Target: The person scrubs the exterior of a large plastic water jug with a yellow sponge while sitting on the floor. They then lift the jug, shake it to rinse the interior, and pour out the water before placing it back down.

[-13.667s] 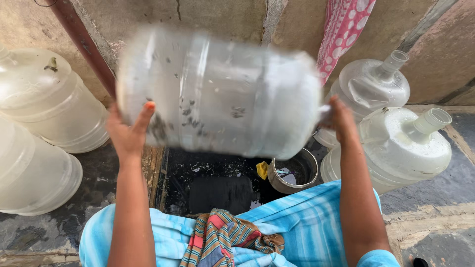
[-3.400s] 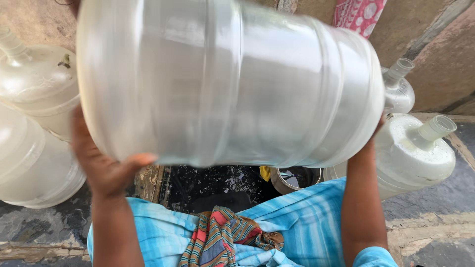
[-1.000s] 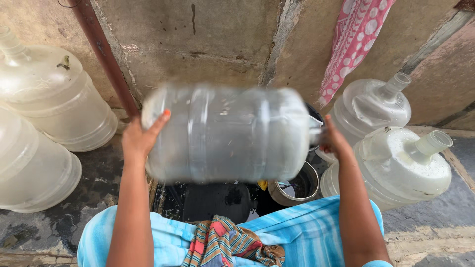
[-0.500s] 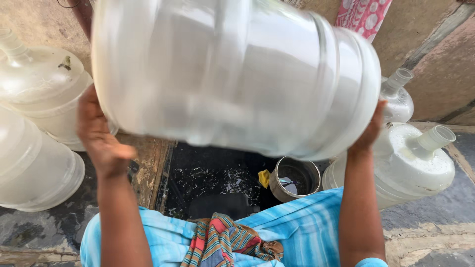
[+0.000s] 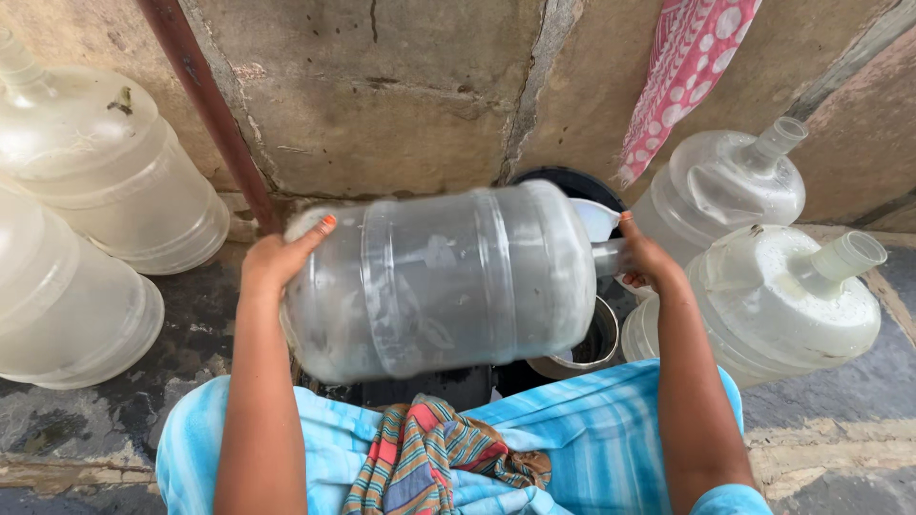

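The fingers of the left hand (image 5: 279, 259) are spread against the flat bottom of a large clear plastic water jug (image 5: 444, 278), the thumb with its orange nail lying up over the edge. The fingers of the right hand (image 5: 645, 256) are curled around the jug's neck at the other end. Held between the two hands, the jug lies on its side in the air, bottom toward the person's left, neck toward the right, above the person's lap. Its wall is blurred and cloudy; I cannot tell whether any water is inside.

Below the jug is a dark, wet pit in the floor. A round metal pot (image 5: 584, 348) stands just under the neck end, partly hidden by the jug. Behind the neck the rim of a dark bucket (image 5: 572, 181) shows, with a white scoop (image 5: 596, 217) resting in it.

On the right, two more clear jugs stand close together: the far jug (image 5: 718, 195) near the wall and the near jug (image 5: 792, 305) just beside the right forearm, both tipped with necks pointing up and right. On the left, two other jugs lie well apart from the hands: an upper left jug (image 5: 105, 172) against the wall and a lower left jug (image 5: 62, 300) in front of it, the two touching.

A rusty red pipe (image 5: 205, 105) runs slanting down the concrete wall (image 5: 401, 86), ending behind the held jug. A pink patterned cloth (image 5: 682, 81) hangs on the wall. The person's lap is covered with blue striped fabric (image 5: 572, 439) and a bunched multicoloured striped cloth (image 5: 429, 467).
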